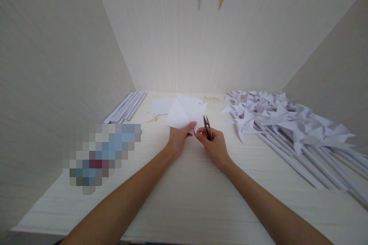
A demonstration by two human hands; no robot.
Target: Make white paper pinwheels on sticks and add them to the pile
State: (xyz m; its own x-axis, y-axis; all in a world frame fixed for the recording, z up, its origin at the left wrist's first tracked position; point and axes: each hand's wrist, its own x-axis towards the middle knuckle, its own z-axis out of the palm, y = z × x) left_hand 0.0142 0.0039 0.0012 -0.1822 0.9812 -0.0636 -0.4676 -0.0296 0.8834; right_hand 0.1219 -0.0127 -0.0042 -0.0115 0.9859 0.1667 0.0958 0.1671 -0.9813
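I see soft, even light, brightest on the back wall [184, 46] near the desk's [186, 199] far edge. Shadows are faint. Straight lines bend towards the frame's edges; one left patch is pixelated.

Both bare forearms reach in from 7 and 5 o'clock toward centre, where the left hand [177, 138] pinches with thumb up and the right hand [214, 146], just beside it at 3 o'clock, curls closed in a grip.
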